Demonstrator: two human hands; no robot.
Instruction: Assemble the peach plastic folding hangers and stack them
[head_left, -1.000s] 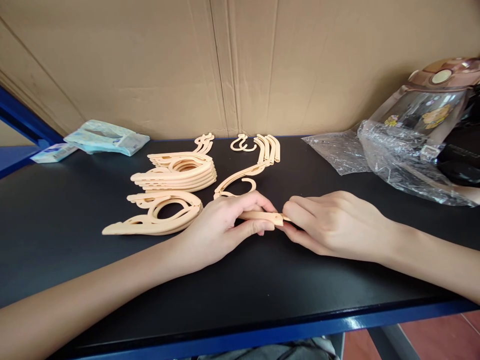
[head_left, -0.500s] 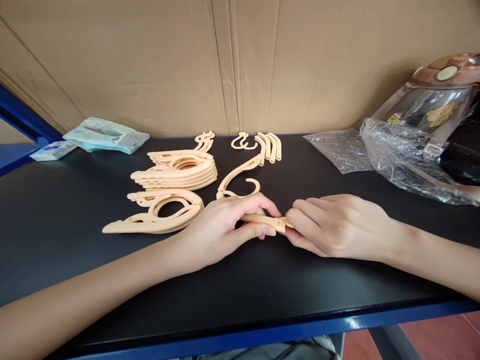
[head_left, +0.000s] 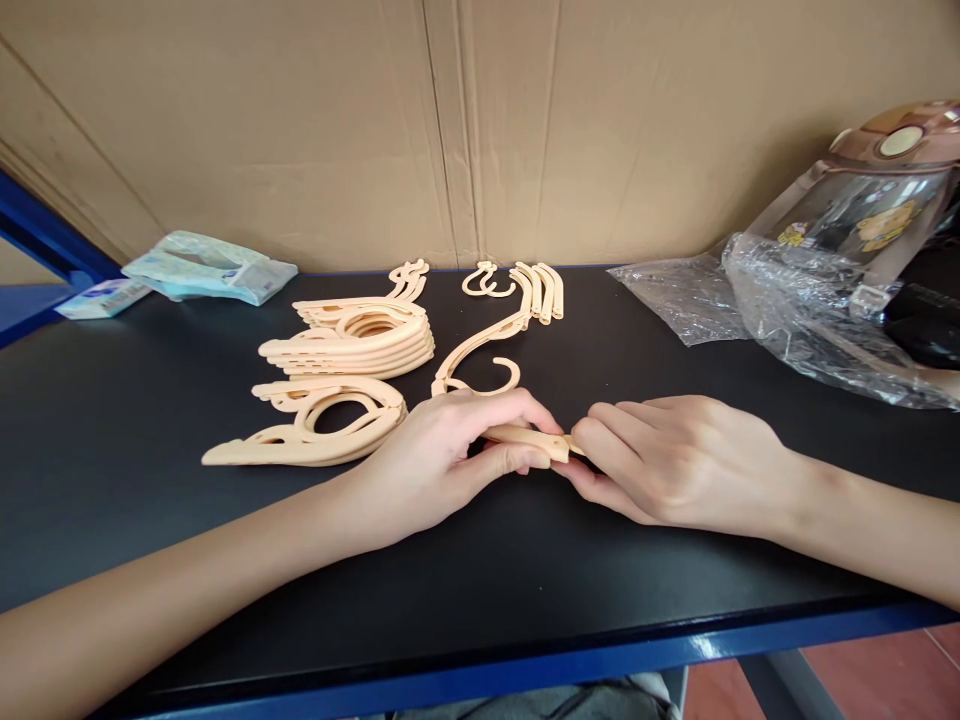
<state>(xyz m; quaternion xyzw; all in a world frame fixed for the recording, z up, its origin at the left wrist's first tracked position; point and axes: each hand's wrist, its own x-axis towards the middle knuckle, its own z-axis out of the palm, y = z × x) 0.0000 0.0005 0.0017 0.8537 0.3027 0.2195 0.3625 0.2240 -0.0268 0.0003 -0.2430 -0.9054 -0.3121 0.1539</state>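
Note:
My left hand point(head_left: 457, 450) pinches a cream plastic hanger arm point(head_left: 525, 438) between thumb and fingers, low over the black tabletop. Close to its right, my right hand point(head_left: 675, 455) has its fingers closed on a thin cream hanger piece point(head_left: 576, 446) at that arm's end; most of this piece is hidden in the fingers. Just beyond my left hand are a curved hanger arm point(head_left: 480, 343) and a hook point(head_left: 510, 375). Whether they join the held arm is hidden. A folded hanger pile point(head_left: 352, 450) lies left of my left hand, with a taller hanger stack point(head_left: 352, 355) behind.
Several loose hanger arms point(head_left: 551, 290), some hooks point(head_left: 484, 282) and small cream pieces point(head_left: 409, 280) lie at the back. A tissue pack point(head_left: 214, 270) sits back left. Clear plastic wrap point(head_left: 795, 320) and a bottle point(head_left: 877, 210) stand right, before a cardboard wall point(head_left: 300, 130).
My right hand has turned and dipped slightly, and less of the thin piece shows between the hands. My left hand keeps its hold almost unmoved.

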